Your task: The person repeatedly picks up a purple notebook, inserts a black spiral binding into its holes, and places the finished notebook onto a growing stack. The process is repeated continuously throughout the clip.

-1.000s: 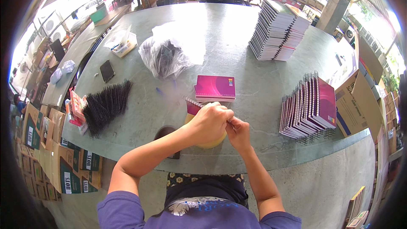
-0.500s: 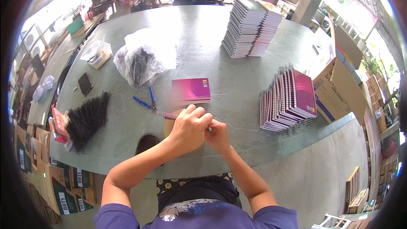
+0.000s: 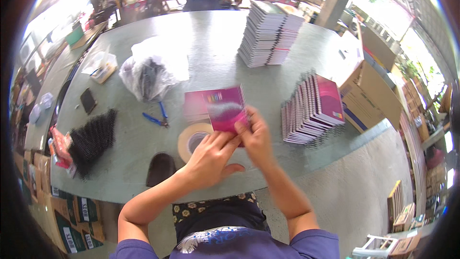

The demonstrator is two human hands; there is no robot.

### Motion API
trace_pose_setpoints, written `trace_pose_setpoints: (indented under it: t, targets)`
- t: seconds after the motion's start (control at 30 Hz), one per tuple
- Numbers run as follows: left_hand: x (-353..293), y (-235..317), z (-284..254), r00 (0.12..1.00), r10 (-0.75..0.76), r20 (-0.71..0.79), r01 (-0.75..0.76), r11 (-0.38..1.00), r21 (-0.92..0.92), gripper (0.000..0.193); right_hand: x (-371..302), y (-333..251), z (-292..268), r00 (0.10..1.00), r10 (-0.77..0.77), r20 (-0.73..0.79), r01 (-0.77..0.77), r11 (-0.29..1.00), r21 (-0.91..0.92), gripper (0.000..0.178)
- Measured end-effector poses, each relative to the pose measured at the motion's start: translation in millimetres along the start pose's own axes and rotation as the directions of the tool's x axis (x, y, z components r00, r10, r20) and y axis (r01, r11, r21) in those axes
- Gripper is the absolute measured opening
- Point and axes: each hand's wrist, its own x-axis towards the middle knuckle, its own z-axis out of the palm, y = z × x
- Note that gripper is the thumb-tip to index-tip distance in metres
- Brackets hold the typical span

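Observation:
A small purple spiral notebook [image 3: 227, 110] is tilted up over the table, its cover in view and slightly blurred. My right hand [image 3: 256, 132] grips it by the lower right corner, thumb on the cover. My left hand [image 3: 211, 156] reaches to the notebook's bottom edge with its fingertips, the thumb stretched away. Behind the held notebook another purple notebook [image 3: 194, 100] lies flat, partly covered. Close to my left hand is a wide roll of tape [image 3: 184, 145], and farther left lie blue-handled pliers [image 3: 157, 119].
Purple spiral notebooks [image 3: 311, 108] stand in a row at right, before an open cardboard box [image 3: 371, 93]. A tall notebook stack [image 3: 268, 36] rises behind. At left are black binding coils [image 3: 93, 139], a phone [image 3: 88, 100] and a plastic bag [image 3: 148, 74]. A dark rounded object [image 3: 161, 169] lies near the front edge.
The notebook, seen edge-on before, is now raised with its cover showing. My right hand has moved up its side. My left thumb has come away, and the tape roll is uncovered.

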Motion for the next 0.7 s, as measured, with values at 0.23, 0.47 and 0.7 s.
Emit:
trace_pose_setpoints:
  t: [0.23,0.47,0.7]
  targets:
    - [13,-7,-23,0.988,-0.003,-0.154,-0.010,0.997,-0.082,0.042,24,-150,-148,0.975,-0.047,-0.215,0.028,0.995,-0.091,0.044]
    - [1,-24,1,0.998,-0.057,0.008,0.058,0.993,-0.105,0.028,26,-111,-201,0.922,0.198,-0.334,-0.291,0.922,-0.256,0.050]
    - [9,-79,-5,0.990,-0.065,-0.124,0.065,0.998,-0.005,0.011,24,-109,-218,0.885,-0.147,-0.442,-0.225,0.696,-0.682,0.056]
